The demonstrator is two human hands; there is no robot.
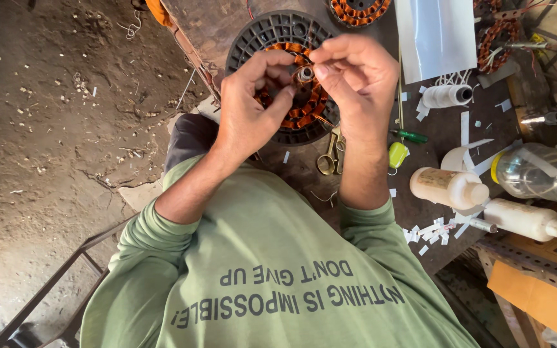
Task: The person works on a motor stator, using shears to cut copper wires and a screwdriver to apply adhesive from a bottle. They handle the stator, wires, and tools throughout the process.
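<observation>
A round black stator (272, 32) with orange copper windings (304, 113) lies on a dark wooden workbench (304, 174). Both hands hover over its centre. My left hand (249, 103) curls with thumb and fingers near the middle hub. My right hand (356, 77) pinches something small and thin at the hub (305, 73); what it pinches is too small to name. The hands hide much of the winding. Green sleeves cover both forearms up to the elbows.
Brass-handled scissors (329, 158) lie just below the stator. To the right are a green screwdriver (410, 136), a spool of white thread (446, 96), two white bottles (449, 187), a clear plastic bottle (539, 171), paper scraps, and another copper-wound stator (356, 9). Dirt floor lies left.
</observation>
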